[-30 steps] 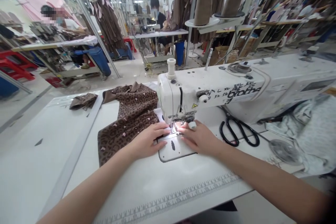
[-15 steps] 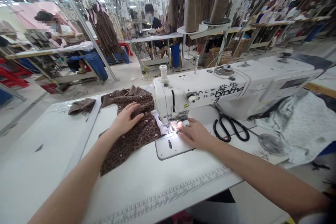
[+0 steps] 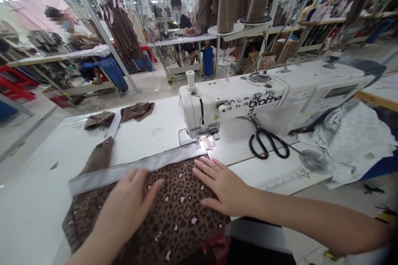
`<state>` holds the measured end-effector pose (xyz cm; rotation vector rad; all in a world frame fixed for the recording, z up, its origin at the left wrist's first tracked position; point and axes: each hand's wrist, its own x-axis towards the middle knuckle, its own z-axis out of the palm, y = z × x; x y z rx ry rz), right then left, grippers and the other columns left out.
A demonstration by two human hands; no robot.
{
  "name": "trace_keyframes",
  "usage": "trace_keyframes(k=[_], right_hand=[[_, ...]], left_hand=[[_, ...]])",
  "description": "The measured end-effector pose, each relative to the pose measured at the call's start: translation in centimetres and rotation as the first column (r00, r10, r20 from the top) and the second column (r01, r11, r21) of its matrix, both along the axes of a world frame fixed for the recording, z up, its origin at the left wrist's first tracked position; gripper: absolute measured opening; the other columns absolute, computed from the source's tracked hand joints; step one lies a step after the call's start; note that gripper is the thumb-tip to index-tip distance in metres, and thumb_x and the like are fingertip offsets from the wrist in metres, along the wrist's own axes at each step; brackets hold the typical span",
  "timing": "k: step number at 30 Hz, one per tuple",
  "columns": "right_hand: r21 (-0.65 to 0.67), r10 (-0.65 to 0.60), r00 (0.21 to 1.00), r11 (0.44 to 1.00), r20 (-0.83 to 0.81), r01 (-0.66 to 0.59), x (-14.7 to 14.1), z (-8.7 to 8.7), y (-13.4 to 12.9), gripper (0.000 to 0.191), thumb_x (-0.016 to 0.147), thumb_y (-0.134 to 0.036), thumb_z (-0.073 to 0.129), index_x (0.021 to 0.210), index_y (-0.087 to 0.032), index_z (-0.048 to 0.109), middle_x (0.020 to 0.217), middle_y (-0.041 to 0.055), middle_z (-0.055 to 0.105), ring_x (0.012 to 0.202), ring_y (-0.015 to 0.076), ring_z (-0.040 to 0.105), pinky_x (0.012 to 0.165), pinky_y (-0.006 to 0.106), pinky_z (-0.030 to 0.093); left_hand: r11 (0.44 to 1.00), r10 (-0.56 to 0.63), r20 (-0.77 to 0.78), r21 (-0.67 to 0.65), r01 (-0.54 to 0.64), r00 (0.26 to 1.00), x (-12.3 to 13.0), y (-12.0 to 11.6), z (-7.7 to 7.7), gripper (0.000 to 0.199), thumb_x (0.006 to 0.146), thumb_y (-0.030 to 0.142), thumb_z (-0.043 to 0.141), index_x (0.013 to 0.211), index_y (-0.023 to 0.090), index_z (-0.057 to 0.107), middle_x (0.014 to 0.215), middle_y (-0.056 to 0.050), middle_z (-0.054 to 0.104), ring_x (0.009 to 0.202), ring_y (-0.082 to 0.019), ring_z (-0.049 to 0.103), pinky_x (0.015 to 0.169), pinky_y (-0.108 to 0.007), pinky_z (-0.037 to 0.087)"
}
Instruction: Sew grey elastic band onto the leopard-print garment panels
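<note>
Brown leopard-print fabric (image 3: 183,211) lies across the front of the sewing table and hangs over its edge. A pale strip (image 3: 124,174) runs along its upper edge, its right end at the needle area of a white sewing machine (image 3: 192,109). On the fabric's left part rests my left hand (image 3: 132,194), slightly blurred, thumb apart and holding nothing. My right hand (image 3: 225,184) lies flat on the fabric's right part, just in front of the lit presser foot, fingers spread.
Black-handled scissors (image 3: 269,143) lie right of the needle. Small brown pieces (image 3: 137,112) sit at the table's back left. Pale grey fabric (image 3: 354,140) is heaped at the right. Thread cones (image 3: 226,8) stand behind the machine. People sit at other machines beyond.
The leopard-print fabric has come from behind and left of the needle to the front, turned with its pale strip upward. Both hands have moved nearer the front edge.
</note>
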<state>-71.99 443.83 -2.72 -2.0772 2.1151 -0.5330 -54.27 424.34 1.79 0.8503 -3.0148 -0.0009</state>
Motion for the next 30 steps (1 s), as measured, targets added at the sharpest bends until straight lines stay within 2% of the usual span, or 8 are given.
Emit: trace_keyframes(k=[2, 3, 7, 11, 14, 17, 22, 30], right_hand=[[0.048, -0.001, 1.0, 0.999, 0.012, 0.0, 0.4, -0.4, 0.2, 0.07, 0.087, -0.054, 0.041, 0.141, -0.015, 0.022, 0.148, 0.0114, 0.016, 0.136, 0.028, 0.009, 0.11, 0.052, 0.016], [0.063, -0.003, 1.0, 0.998, 0.018, 0.002, 0.4, -0.6, 0.4, 0.07, 0.087, -0.056, 0.039, 0.141, -0.016, 0.023, 0.148, 0.0111, 0.016, 0.136, 0.0281, 0.009, 0.11, 0.052, 0.015], [0.059, 0.018, 0.999, 0.998, 0.028, -0.019, 0.1, -0.5, 1.6, 0.068, 0.088, -0.055, 0.038, 0.141, -0.016, 0.024, 0.147, 0.0106, 0.02, 0.136, 0.0281, 0.011, 0.109, 0.053, 0.015], [-0.052, 0.035, 0.999, 0.998, 0.019, -0.034, -1.3, -0.1, 2.3, 0.054, 0.089, -0.043, 0.043, 0.133, -0.012, 0.037, 0.135, 0.0131, 0.042, 0.128, 0.0271, 0.031, 0.107, 0.048, 0.024], [-0.152, -0.034, 0.999, 0.988, -0.004, 0.033, -3.5, 0.2, 1.5, 0.04, 0.088, -0.03, 0.045, 0.122, -0.01, 0.047, 0.117, 0.0149, 0.054, 0.111, 0.0253, 0.046, 0.096, 0.043, 0.038], [-0.209, -0.075, 0.996, 0.976, -0.053, 0.062, -5.9, 0.3, -0.3, 0.034, 0.086, -0.026, 0.048, 0.117, -0.011, 0.05, 0.112, 0.0148, 0.055, 0.105, 0.0252, 0.047, 0.089, 0.041, 0.042], [-0.17, 0.077, 0.987, 0.98, -0.138, -0.1, -7.4, -0.3, -2.3, 0.033, 0.086, -0.028, 0.048, 0.115, -0.013, 0.052, 0.112, 0.0123, 0.055, 0.104, 0.0253, 0.046, 0.087, 0.042, 0.041], [-0.116, 0.055, 0.994, 0.991, -0.091, -0.066, -6.7, -1.1, -1.5, 0.042, 0.087, -0.032, 0.046, 0.123, -0.011, 0.049, 0.12, 0.0123, 0.054, 0.112, 0.0265, 0.042, 0.095, 0.044, 0.036]], left_hand=[[0.992, -0.116, -0.157, 0.02, 0.121, 0.981, -1.2, 0.3, -1.8, 0.055, 0.086, 0.053, 0.034, 0.125, 0.016, 0.043, 0.128, -0.015, 0.047, 0.119, -0.028, 0.044, 0.093, -0.041, 0.041], [0.989, -0.137, -0.162, 0.025, 0.143, 0.977, -1.6, 0.4, -2.8, 0.058, 0.085, 0.053, 0.035, 0.132, 0.019, 0.036, 0.138, -0.014, 0.037, 0.127, -0.029, 0.034, 0.096, -0.044, 0.038], [0.992, -0.123, 0.016, 0.038, 0.123, 0.992, -1.9, -0.2, -5.4, 0.063, 0.086, 0.055, 0.033, 0.14, 0.026, 0.022, 0.148, -0.012, 0.018, 0.135, -0.036, 0.012, 0.09, -0.061, 0.034], [0.992, -0.118, 0.006, 0.053, 0.117, 0.993, -2.6, 0.2, -4.6, 0.063, 0.086, 0.056, 0.033, 0.138, 0.02, 0.029, 0.146, -0.015, 0.021, 0.134, -0.037, 0.014, 0.091, -0.061, 0.033], [0.959, -0.255, -0.094, 0.107, 0.264, 0.962, -4.9, 1.5, -3.4, 0.055, 0.087, 0.051, 0.037, 0.129, 0.016, 0.041, 0.139, -0.015, 0.035, 0.132, -0.032, 0.023, 0.097, -0.055, 0.034], [0.874, -0.409, -0.241, 0.175, 0.454, 0.88, -7.5, 2.4, -3.3, 0.044, 0.086, 0.042, 0.044, 0.122, 0.016, 0.046, 0.13, -0.012, 0.046, 0.126, -0.027, 0.034, 0.101, -0.047, 0.035], [0.794, -0.497, -0.336, 0.195, 0.575, 0.8, -9.4, 1.6, -4.9, 0.047, 0.084, 0.041, 0.051, 0.124, 0.018, 0.045, 0.129, -0.009, 0.047, 0.125, -0.026, 0.035, 0.104, -0.045, 0.033], [0.797, -0.489, -0.28, 0.241, 0.554, 0.826, -9.0, 1.2, -5.0, 0.049, 0.086, 0.042, 0.047, 0.129, 0.02, 0.042, 0.134, -0.008, 0.043, 0.127, -0.025, 0.032, 0.106, -0.045, 0.03]])
